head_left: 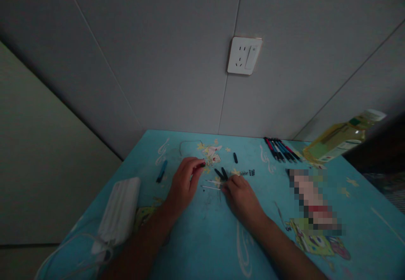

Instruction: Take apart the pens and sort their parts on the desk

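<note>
My left hand (185,180) is above the middle of the table, thumb and index finger pinched on a small dark pen part (203,165) whose exact kind is too small to tell. My right hand (241,193) rests on the table with its fingers drawn together. Two thin white pen refills (211,187) run up to its fingertips; whether the fingers grip one is hidden. Just beyond that hand lie short black pen barrel pieces (224,172). Tiny dark parts and springs (247,173) are set out to its right, and another black piece (235,158) lies farther back.
A row of pens (281,150) lies near the wall. A blue pen (162,171) and a white power strip (118,208) with cables are at left. At right are an oil bottle (343,138) and a blurred-out flat item (314,199). The patterned blue tablecloth (202,246) meets the wall.
</note>
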### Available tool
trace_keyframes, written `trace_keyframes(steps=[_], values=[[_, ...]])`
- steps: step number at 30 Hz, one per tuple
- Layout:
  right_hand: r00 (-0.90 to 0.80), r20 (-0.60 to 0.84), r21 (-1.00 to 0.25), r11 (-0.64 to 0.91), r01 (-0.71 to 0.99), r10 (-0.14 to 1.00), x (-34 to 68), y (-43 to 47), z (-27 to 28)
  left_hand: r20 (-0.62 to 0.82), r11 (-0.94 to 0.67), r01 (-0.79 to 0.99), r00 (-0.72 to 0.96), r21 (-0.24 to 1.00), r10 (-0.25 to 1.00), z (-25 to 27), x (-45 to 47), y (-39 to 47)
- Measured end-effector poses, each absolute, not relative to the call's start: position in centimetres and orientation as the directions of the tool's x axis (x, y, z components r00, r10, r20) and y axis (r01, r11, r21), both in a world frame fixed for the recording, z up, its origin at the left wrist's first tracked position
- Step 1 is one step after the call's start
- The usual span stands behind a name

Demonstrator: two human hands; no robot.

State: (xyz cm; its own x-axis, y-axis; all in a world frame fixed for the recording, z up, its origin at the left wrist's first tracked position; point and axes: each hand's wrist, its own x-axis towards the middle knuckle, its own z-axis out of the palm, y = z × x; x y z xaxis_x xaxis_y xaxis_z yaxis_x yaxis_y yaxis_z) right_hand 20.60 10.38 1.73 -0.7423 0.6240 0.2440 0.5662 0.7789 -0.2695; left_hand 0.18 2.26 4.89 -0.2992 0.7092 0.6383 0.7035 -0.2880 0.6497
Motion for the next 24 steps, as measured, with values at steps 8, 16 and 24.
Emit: trace_keyframes(steps=[8, 16, 24], values=[[-0.709, 0.279, -0.285, 0.761, 0.583, 0.648, 16.3, 13.1, 3.1, 0.284, -0.24, 0.16, -0.666, 0.958, 0.69, 5.1, 0.5, 2.9], [-0.625, 0.196, -0.325, 0.651, 0.686, 0.756, 8.7, 17.5, 3.6, 0.166, -0.223, 0.01, -0.7, 0.975, 0.694, 4.0, -0.9, 3.4], [-0.692, 0.222, -0.498, 0.69, 0.525, 0.687, 13.1, 13.7, 5.1, 0.071, -0.323, -0.248, -0.685, 0.913, 0.725, 3.4, -0.2, 3.6]])
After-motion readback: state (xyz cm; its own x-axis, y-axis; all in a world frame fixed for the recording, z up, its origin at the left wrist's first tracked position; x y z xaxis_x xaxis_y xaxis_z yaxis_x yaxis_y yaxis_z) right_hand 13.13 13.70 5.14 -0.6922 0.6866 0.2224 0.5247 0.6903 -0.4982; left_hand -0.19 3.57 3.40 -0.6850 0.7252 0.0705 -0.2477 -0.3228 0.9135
